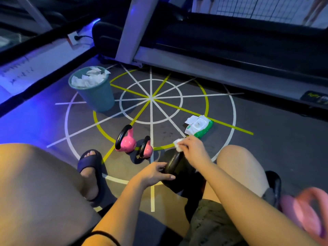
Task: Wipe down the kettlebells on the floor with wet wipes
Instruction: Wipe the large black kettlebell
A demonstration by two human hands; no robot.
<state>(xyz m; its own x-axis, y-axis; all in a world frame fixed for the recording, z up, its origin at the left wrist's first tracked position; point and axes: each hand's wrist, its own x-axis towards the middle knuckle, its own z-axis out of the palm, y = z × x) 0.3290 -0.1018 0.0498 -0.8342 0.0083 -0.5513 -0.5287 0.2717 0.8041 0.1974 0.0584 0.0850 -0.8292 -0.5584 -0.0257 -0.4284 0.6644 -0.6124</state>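
Note:
A black kettlebell (179, 176) stands on the floor between my knees. My left hand (156, 173) grips its body from the left side. My right hand (193, 150) pinches a white wet wipe (178, 143) and presses it against the top of the black handle. Two pink kettlebells with black handles stand just beyond: a larger one (126, 142) and a smaller one (147, 149) to its right. A green and white pack of wet wipes (199, 126) lies on the floor to the right, its lid open.
A teal waste bin (96, 96) full of used wipes stands at the back left. A treadmill (213, 59) runs across the back. A pink object (305, 213) lies blurred at the lower right. My left foot in a dark slipper (90, 173) rests on the floor.

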